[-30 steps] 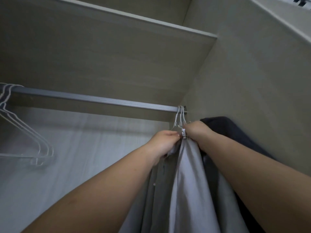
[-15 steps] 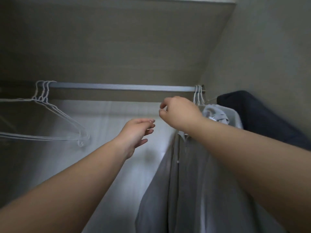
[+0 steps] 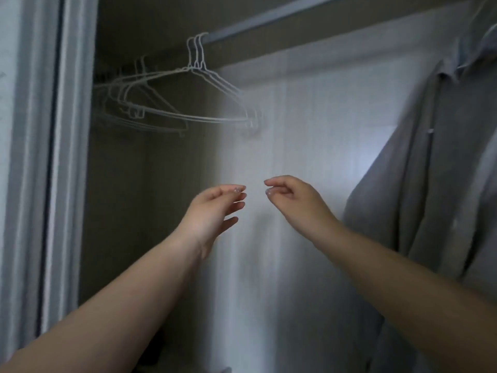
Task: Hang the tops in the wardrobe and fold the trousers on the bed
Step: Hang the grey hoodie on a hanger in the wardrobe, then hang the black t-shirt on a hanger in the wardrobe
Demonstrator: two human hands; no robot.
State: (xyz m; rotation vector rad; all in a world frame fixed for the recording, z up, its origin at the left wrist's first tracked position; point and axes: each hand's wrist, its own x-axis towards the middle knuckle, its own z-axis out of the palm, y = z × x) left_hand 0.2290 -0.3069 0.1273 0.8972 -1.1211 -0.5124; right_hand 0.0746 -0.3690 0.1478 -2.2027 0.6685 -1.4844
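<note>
A grey shirt (image 3: 419, 184) hangs at the right end of the wardrobe rail (image 3: 258, 20). Several empty white wire hangers (image 3: 199, 87) hang from the rail up and to the left. My left hand (image 3: 215, 211) and my right hand (image 3: 295, 203) float in mid-air in front of the wardrobe's pale back wall, below the hangers and left of the shirt. Both hold nothing, with fingers loosely bent and fingertips a short gap apart. Neither hand touches the shirt or a hanger.
The wardrobe door frame (image 3: 40, 157) stands at the left edge. The space behind the hangers at the left is dark. More hanging cloth (image 3: 484, 36) shows at the top right corner.
Both hands let go of the grey shirt's hanger on the rail and dropped away from it. My view swung left and down, bringing the empty hangers and door frame into sight.
</note>
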